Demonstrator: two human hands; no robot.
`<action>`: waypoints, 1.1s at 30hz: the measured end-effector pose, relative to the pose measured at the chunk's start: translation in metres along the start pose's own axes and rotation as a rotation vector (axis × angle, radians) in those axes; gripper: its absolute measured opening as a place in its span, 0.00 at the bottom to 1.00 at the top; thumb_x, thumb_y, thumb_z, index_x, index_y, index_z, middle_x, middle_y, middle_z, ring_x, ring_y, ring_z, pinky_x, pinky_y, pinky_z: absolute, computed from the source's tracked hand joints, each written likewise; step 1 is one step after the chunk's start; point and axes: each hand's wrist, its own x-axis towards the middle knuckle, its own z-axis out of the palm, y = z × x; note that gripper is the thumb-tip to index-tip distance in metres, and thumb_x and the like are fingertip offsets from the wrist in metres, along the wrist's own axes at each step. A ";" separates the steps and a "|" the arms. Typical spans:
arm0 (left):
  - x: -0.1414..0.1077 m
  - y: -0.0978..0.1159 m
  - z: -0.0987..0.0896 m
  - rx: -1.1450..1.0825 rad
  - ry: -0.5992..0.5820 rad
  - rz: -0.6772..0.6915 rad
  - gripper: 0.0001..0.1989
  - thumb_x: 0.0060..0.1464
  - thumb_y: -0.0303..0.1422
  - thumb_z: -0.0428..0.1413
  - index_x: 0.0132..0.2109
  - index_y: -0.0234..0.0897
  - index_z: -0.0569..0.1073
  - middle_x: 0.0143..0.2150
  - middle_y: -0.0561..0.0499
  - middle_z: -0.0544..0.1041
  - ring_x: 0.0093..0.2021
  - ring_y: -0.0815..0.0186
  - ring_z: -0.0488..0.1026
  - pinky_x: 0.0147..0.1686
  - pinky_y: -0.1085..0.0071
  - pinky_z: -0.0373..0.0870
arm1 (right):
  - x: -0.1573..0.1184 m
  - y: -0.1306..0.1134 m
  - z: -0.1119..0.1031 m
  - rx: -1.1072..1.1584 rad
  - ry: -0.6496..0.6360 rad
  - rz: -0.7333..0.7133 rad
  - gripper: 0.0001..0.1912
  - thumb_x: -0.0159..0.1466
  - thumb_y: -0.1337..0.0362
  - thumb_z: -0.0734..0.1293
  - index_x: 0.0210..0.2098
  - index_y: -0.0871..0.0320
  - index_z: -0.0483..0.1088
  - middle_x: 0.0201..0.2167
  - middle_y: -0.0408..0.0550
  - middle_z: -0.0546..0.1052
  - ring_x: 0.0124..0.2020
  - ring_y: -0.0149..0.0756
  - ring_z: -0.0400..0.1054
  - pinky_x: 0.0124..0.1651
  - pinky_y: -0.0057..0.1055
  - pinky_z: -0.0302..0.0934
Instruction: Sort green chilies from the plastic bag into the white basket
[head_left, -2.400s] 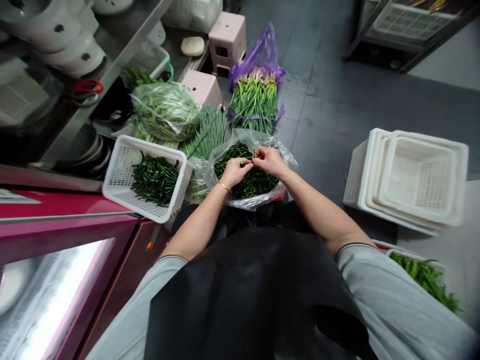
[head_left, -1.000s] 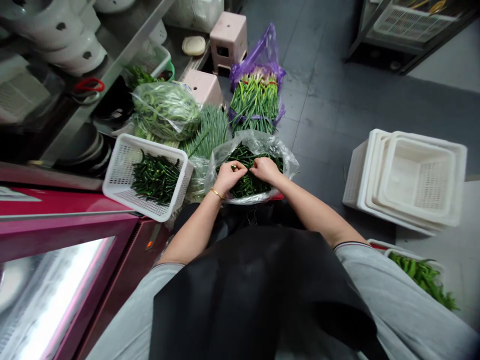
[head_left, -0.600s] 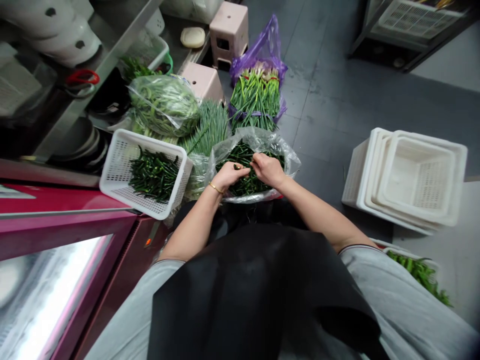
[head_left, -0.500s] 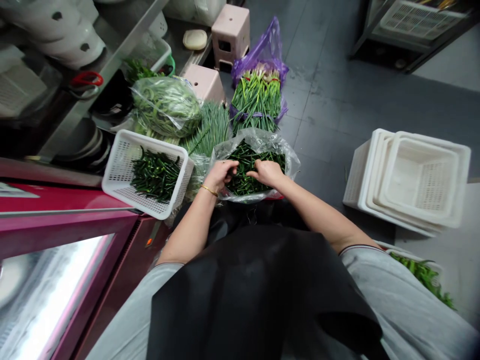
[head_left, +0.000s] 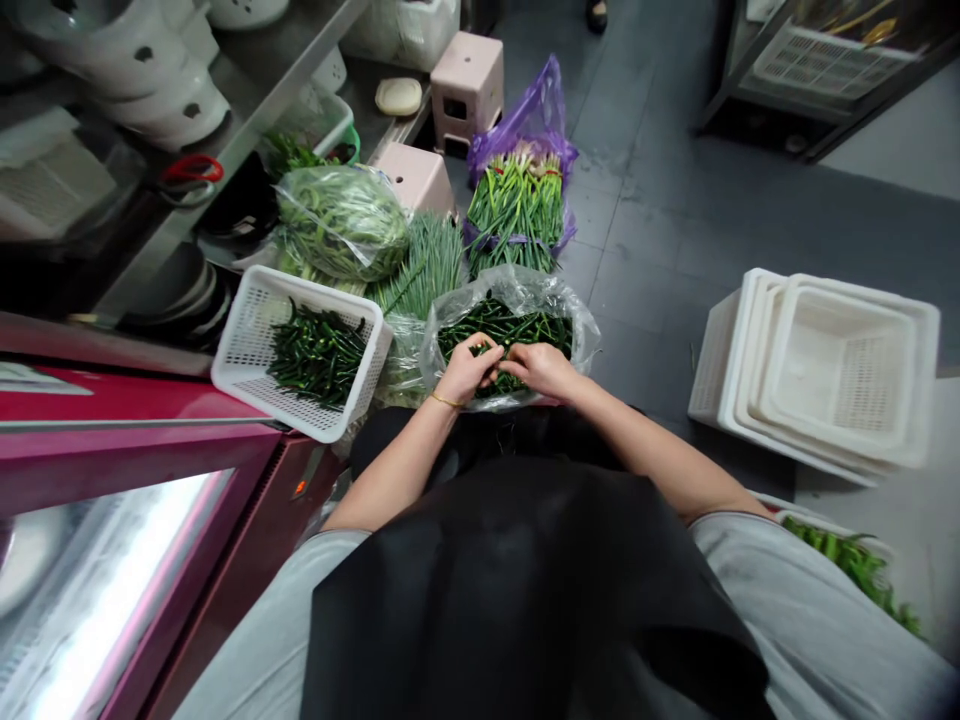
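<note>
"Bag (head_left: 586, 330), crinkled clear plastic; near edge partly hidden?"
"Behind the wrists (head_left: 452, 392). Left hand (head_left: 469, 372) and right hand (head_left: 546, 368): fingers curled over it, tips close; I cannot tell what they pinch."
"Glossy, slender peppers (head_left: 519, 324)?"
"Heaped inside"

The bare left hand (head_left: 468, 374) and bare right hand (head_left: 543, 369) hide some slender dark-green peppers (head_left: 517, 322) — anything in their grip is too small to tell. The view's top edge crops a black-shod foot (head_left: 597, 18).
</note>
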 end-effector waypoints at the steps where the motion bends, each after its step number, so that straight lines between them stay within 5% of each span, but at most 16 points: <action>1: -0.006 -0.004 0.000 0.006 0.023 0.003 0.18 0.44 0.43 0.64 0.32 0.36 0.66 0.17 0.59 0.66 0.15 0.75 0.62 0.13 0.80 0.52 | -0.001 0.002 0.005 0.061 -0.020 -0.009 0.19 0.67 0.52 0.59 0.33 0.59 0.73 0.30 0.49 0.78 0.32 0.33 0.70 0.32 0.25 0.53; 6: -0.028 -0.015 -0.006 -0.145 0.145 -0.009 0.18 0.44 0.43 0.63 0.32 0.38 0.64 0.19 0.59 0.67 0.17 0.75 0.64 0.14 0.80 0.53 | -0.014 -0.002 0.019 0.383 -0.023 -0.145 0.25 0.67 0.50 0.58 0.24 0.60 0.72 0.21 0.44 0.73 0.24 0.28 0.64 0.30 0.25 0.53; 11: -0.020 -0.010 -0.017 -0.437 -0.023 -0.169 0.16 0.45 0.39 0.63 0.30 0.36 0.64 0.22 0.56 0.69 0.18 0.76 0.66 0.15 0.81 0.57 | -0.020 -0.006 -0.011 0.430 -0.038 -0.461 0.23 0.68 0.51 0.57 0.33 0.60 0.76 0.27 0.45 0.76 0.28 0.29 0.66 0.33 0.25 0.56; 15: -0.012 -0.004 -0.031 -0.588 0.015 -0.239 0.10 0.46 0.31 0.59 0.32 0.36 0.65 0.36 0.50 0.77 0.33 0.69 0.76 0.24 0.77 0.71 | 0.020 0.002 -0.030 0.072 0.004 -0.201 0.25 0.69 0.49 0.54 0.40 0.58 0.76 0.35 0.51 0.78 0.36 0.36 0.71 0.38 0.28 0.59; 18: -0.010 0.003 -0.037 -0.553 0.025 -0.241 0.11 0.45 0.28 0.59 0.38 0.37 0.67 0.34 0.52 0.77 0.30 0.71 0.75 0.25 0.77 0.71 | 0.063 -0.004 -0.023 -0.169 0.091 0.037 0.23 0.69 0.53 0.55 0.44 0.62 0.76 0.42 0.60 0.77 0.43 0.44 0.72 0.41 0.32 0.61; 22: -0.001 0.016 -0.037 -0.439 0.025 -0.182 0.15 0.41 0.32 0.64 0.33 0.36 0.65 0.23 0.58 0.69 0.21 0.75 0.68 0.19 0.80 0.64 | 0.097 -0.009 -0.013 -0.283 -0.024 -0.018 0.16 0.64 0.67 0.60 0.45 0.69 0.75 0.44 0.68 0.77 0.45 0.49 0.72 0.43 0.35 0.62; 27: 0.026 0.029 -0.027 -0.050 0.115 -0.066 0.15 0.41 0.37 0.65 0.33 0.33 0.70 0.20 0.57 0.67 0.19 0.74 0.66 0.16 0.79 0.58 | 0.087 0.013 -0.039 -0.084 0.101 -0.067 0.12 0.63 0.65 0.61 0.40 0.63 0.75 0.38 0.57 0.79 0.41 0.45 0.72 0.41 0.34 0.62; 30: 0.046 0.028 -0.010 0.101 0.032 -0.020 0.14 0.40 0.33 0.66 0.33 0.32 0.72 0.18 0.58 0.66 0.16 0.77 0.60 0.14 0.79 0.53 | 0.071 0.020 -0.049 0.076 0.162 -0.064 0.13 0.66 0.63 0.59 0.41 0.62 0.72 0.34 0.52 0.78 0.35 0.38 0.71 0.39 0.30 0.61; 33: 0.057 0.026 0.006 0.098 -0.047 -0.086 0.11 0.42 0.33 0.64 0.27 0.32 0.70 0.17 0.56 0.66 0.15 0.76 0.60 0.13 0.78 0.50 | 0.056 0.021 -0.045 -0.022 0.287 -0.044 0.14 0.67 0.64 0.57 0.44 0.64 0.70 0.39 0.56 0.76 0.38 0.40 0.69 0.39 0.31 0.59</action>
